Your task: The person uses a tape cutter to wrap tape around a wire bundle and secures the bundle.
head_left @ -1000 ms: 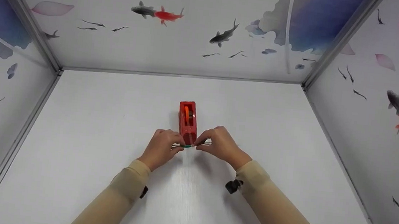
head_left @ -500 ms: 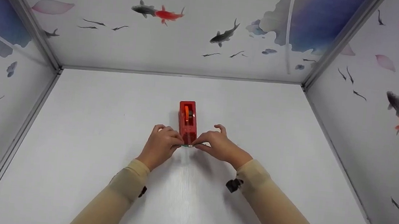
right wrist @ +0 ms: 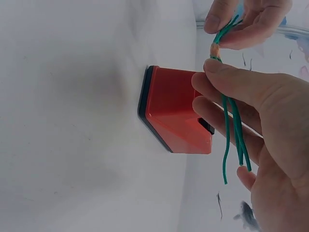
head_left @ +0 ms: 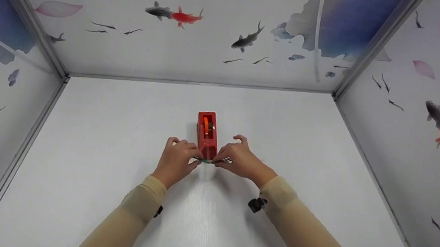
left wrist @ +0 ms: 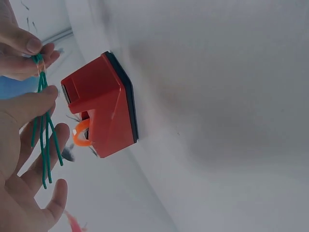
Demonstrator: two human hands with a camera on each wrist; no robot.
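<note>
A bundle of thin green wires (left wrist: 44,130) spans the gap between my two hands, just in front of a red tape dispenser (head_left: 207,134). With thumb and fingers my left hand (head_left: 177,157) pinches one side of the bundle. My right hand (head_left: 244,160) pinches the other side, its thumb pressing the wires (right wrist: 234,130) beside a short copper-coloured section (right wrist: 215,50). Whether that section is bare metal or a wrap I cannot tell. Loose wire ends fan out past both hands. The dispenser stands upright, with an orange ring (head_left: 205,126) inside.
The white table (head_left: 123,118) is bounded by printed panels at the back (head_left: 194,56) and both sides. A small black device (head_left: 257,204) sits at the right wrist.
Both hands stay near the dispenser's front and keep hold of the wires. Their fingers have shifted slightly, and some right-hand fingers have lifted away from the pinch.
</note>
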